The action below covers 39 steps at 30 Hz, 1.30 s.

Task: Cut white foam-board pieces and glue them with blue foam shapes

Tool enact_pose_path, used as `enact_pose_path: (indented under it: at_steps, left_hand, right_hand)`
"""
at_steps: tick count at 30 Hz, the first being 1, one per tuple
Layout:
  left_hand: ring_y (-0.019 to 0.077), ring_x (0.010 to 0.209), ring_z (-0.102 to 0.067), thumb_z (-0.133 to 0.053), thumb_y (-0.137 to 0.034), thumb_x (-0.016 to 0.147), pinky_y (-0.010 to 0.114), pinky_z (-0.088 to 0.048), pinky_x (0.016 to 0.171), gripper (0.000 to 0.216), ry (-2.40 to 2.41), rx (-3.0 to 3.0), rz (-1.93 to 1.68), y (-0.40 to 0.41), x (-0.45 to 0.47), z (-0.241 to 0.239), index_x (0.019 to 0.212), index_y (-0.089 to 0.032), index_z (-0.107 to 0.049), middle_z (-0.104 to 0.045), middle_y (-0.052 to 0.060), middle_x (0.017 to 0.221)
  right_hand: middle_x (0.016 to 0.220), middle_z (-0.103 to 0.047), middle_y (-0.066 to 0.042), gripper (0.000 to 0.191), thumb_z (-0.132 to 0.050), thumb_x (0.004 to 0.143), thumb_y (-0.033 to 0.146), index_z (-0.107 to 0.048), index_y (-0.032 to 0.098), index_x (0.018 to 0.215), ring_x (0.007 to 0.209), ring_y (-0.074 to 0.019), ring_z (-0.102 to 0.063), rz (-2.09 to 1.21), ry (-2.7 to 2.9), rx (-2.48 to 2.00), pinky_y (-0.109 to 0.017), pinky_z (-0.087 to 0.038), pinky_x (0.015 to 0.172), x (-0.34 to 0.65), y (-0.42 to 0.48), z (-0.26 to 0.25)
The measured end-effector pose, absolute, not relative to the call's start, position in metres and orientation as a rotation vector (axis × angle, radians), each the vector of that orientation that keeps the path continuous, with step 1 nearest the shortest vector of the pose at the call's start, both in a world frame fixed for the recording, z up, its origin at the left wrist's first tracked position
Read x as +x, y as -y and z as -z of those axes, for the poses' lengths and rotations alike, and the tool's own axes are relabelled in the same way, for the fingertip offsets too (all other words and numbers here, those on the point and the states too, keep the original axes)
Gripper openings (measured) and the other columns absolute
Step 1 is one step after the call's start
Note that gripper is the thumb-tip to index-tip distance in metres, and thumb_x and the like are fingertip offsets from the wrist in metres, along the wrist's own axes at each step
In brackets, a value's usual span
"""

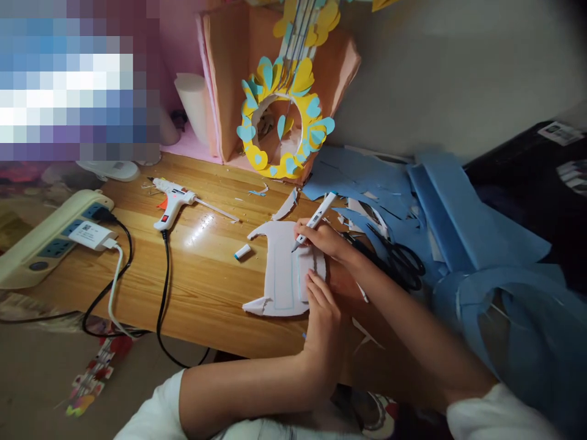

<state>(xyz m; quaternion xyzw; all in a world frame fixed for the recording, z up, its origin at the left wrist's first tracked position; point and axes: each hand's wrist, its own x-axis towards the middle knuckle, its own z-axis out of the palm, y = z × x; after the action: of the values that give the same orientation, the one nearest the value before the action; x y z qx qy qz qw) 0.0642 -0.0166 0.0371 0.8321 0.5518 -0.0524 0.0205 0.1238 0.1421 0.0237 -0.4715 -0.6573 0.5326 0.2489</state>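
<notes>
My right hand (323,238) is closed around a white marker (316,218), its tip down on a white cut-out piece of foam or card (284,244). Blue rectangular outlines show on that piece, which has curved, pointed ends. Below the pen, my left hand (324,305) lies with its fingers stretched out and fingertips pressing on a small white strip (303,278) over the cut-out. The marker's cap (243,252) rests on the wooden table to the left.
A hot glue gun (173,198) lies at the left near a power strip (59,235), its cord crossing the table edge. Black scissors (401,256) and blue sheets (477,208) are at the right. A yellow-and-blue paper wreath (250,131) stands behind, with scraps around.
</notes>
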Motion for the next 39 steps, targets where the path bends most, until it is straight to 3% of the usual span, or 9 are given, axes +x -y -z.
enact_pose_path:
  at_steps: [6,11,15,23,31,39]
  left_hand:
    - [0.0400,0.122,-0.049,-0.053,-0.011,0.082,0.044,-0.047,0.100,0.049,-1.740,2.445,0.105,0.013,0.072,-0.033,0.124,0.015,-0.048,-0.048,0.035,0.130]
    - [0.0364,0.123,-0.050,-0.048,-0.003,0.081,0.049,-0.045,0.102,0.044,-1.682,2.496,0.090,0.013,0.068,-0.034,0.124,0.006,-0.053,-0.055,0.028,0.127]
    - [0.0376,0.116,-0.056,-0.047,0.000,0.081,0.051,-0.049,0.094,0.041,-1.663,2.535,0.105,0.012,0.066,-0.036,0.120,0.005,-0.057,-0.060,0.030,0.119]
    - [0.0293,0.088,-0.068,-0.043,-0.002,0.084,0.036,-0.057,0.069,0.033,-1.681,2.628,0.308,0.010,0.068,-0.037,0.108,0.007,-0.062,-0.069,0.025,0.093]
    - [0.0245,0.075,-0.066,-0.045,0.000,0.080,0.032,-0.054,0.064,0.028,-1.683,2.637,0.284,0.012,0.067,-0.037,0.098,0.004,-0.066,-0.068,0.020,0.086]
    - [0.0254,0.077,-0.065,-0.046,0.000,0.081,0.032,-0.054,0.064,0.028,-1.680,2.625,0.288,0.011,0.066,-0.037,0.100,0.008,-0.064,-0.067,0.023,0.089]
  right_hand:
    - [0.055,-0.050,0.004,0.022,-0.051,0.080,0.029,-0.054,0.019,0.061,0.053,-0.0103,-0.044,-1.518,1.992,-1.222,-0.023,-0.034,0.052,0.120,-0.132,-0.040]
    - [0.052,-0.051,0.005,0.024,-0.057,0.078,0.026,-0.051,0.020,0.056,0.053,-0.0108,-0.047,-1.645,2.289,-1.127,-0.023,-0.034,0.052,0.111,-0.116,-0.054]
    - [0.051,-0.051,0.005,0.020,-0.061,0.076,0.024,-0.054,0.020,0.057,0.051,-0.0109,-0.048,-1.607,2.449,-1.189,-0.023,-0.032,0.049,0.104,-0.110,-0.060]
    - [0.059,-0.061,0.001,0.020,-0.065,0.073,0.034,-0.063,0.016,0.065,0.056,-0.0112,-0.052,-1.515,2.667,-1.338,-0.021,-0.030,0.048,0.096,-0.110,-0.071]
    - [0.053,-0.056,0.001,0.026,-0.065,0.071,0.040,-0.062,0.016,0.062,0.050,-0.0099,-0.046,-1.329,2.813,-1.375,-0.023,-0.027,0.046,0.093,-0.109,-0.067]
    - [0.055,-0.059,-0.001,0.028,-0.064,0.069,0.044,-0.065,0.016,0.064,0.048,-0.0107,-0.045,-1.257,2.863,-1.338,-0.024,-0.028,0.046,0.092,-0.111,-0.059]
